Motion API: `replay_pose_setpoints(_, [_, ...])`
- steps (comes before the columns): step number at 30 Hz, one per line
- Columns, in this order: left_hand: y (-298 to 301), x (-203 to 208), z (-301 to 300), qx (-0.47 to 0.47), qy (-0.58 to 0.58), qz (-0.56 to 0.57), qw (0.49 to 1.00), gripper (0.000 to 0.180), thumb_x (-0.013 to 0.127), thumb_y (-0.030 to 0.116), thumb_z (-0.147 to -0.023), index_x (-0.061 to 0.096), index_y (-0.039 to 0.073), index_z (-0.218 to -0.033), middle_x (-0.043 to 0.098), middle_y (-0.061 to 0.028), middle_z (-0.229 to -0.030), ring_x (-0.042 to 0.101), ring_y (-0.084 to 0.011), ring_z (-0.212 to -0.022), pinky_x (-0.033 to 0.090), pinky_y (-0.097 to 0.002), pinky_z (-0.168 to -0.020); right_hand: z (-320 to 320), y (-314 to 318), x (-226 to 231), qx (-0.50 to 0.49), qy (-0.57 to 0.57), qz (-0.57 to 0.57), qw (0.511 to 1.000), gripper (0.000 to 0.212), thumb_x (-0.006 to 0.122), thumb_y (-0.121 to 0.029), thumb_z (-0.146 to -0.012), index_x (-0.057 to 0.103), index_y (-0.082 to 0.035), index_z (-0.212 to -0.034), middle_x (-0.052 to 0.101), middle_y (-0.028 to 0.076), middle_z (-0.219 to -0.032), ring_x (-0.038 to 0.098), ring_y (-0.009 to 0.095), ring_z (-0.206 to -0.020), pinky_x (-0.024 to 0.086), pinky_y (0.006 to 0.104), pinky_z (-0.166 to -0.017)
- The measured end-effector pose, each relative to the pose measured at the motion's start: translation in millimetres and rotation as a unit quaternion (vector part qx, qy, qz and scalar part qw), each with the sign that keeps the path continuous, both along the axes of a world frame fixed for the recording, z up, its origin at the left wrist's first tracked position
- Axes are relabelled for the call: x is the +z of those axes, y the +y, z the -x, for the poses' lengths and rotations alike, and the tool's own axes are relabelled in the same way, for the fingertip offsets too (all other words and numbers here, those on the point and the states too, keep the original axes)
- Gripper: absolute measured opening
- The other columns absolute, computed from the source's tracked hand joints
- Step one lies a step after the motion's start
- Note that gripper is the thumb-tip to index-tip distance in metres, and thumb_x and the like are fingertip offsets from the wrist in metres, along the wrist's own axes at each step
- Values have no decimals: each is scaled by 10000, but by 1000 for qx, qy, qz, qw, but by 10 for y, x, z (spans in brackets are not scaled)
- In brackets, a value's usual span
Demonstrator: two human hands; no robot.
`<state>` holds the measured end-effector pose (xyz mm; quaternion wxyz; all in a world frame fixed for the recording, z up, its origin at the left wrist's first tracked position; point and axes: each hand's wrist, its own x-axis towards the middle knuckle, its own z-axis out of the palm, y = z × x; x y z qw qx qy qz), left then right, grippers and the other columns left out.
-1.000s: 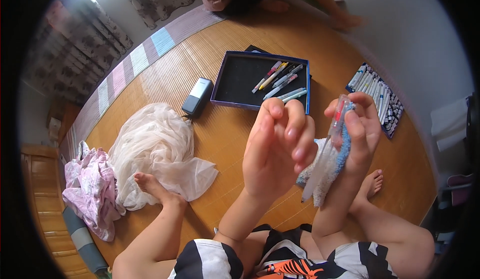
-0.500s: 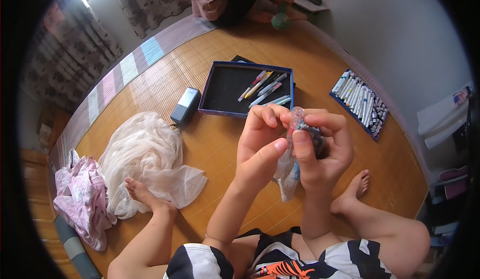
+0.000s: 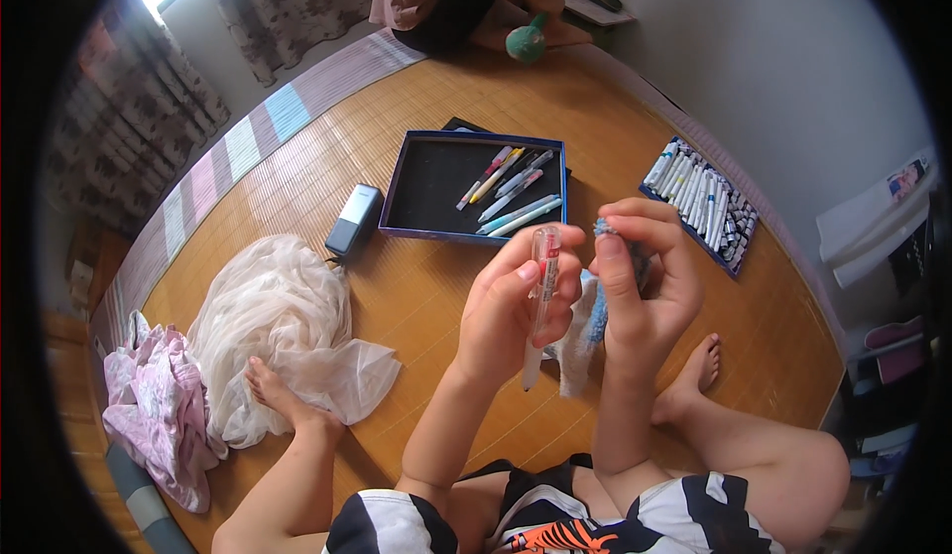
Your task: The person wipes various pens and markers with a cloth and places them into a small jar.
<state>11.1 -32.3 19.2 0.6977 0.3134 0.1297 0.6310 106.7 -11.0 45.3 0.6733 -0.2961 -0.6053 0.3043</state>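
My left hand [image 3: 488, 308] is closed around a clear-barrelled pen [image 3: 540, 301], which stands nearly upright with its narrow end down. Close beside it, my right hand [image 3: 650, 281] pinches a blue and white fuzzy cloth [image 3: 585, 341]. A bit of the cloth pokes up above the thumb, and the rest hangs down behind the hands. Pen and cloth are apart. Just beyond my hands lies a shallow dark-blue box lid [image 3: 421, 187] with several pens [image 3: 506, 177] in its right half.
Right of the lid, a tray [image 3: 736, 268] is packed with white markers. A grey power bank [image 3: 354, 219] sits left of the lid. Sheer white fabric [image 3: 273, 326] and a pink garment [image 3: 159, 405] are heaped left. Another person [image 3: 446, 8] sits at the far edge, near a green object [image 3: 526, 44].
My hands have moved apart. The pen has come away from the cloth with my left hand and now shows its full length. The other person's green object has shifted left.
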Motion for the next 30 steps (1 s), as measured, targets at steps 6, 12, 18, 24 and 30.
replay_pose_setpoints(6, [-19,19,-35,-63,38,-2,997,352,377,283,-784,411,-5,-981,347,15,-574,286,-15,-467,207,-123,-355,37,84,-86,-16,69,31,997,82,573,-13,-658,541,-6,-733,410,38,-748,399,87,-684,314,161,-602])
replay_pose_setpoints(12, [-15,41,-58,-60,141,-8,988,194,423,144,-782,422,35,-942,359,42,-527,279,-5,-412,199,-142,-353,0,167,-126,54,164,115,978,72,567,-24,-670,531,3,-726,414,0,-728,380,60,-652,300,154,-579])
replay_pose_setpoints(18, [-9,0,-20,-153,125,2,980,176,439,104,-767,419,51,-934,379,34,-539,287,-14,-383,196,-153,-340,-47,171,-179,71,205,152,964,94,572,-69,-683,521,-3,-726,444,-9,-720,385,43,-601,298,146,-523])
replay_pose_setpoints(24, [1,-35,-26,-186,167,-13,968,112,431,150,-782,417,57,-843,345,39,-521,282,-18,-413,191,-153,-354,-121,196,-82,124,256,217,934,123,567,-111,-698,521,-5,-741,458,12,-737,411,45,-600,309,139,-486])
replay_pose_setpoints(30, [14,-59,-5,-107,80,28,991,211,362,264,-772,288,83,-850,365,-41,-533,259,-53,-389,195,-150,-333,-138,142,-28,120,99,37,987,86,582,-34,-662,536,16,-715,459,32,-736,430,52,-600,338,138,-492])
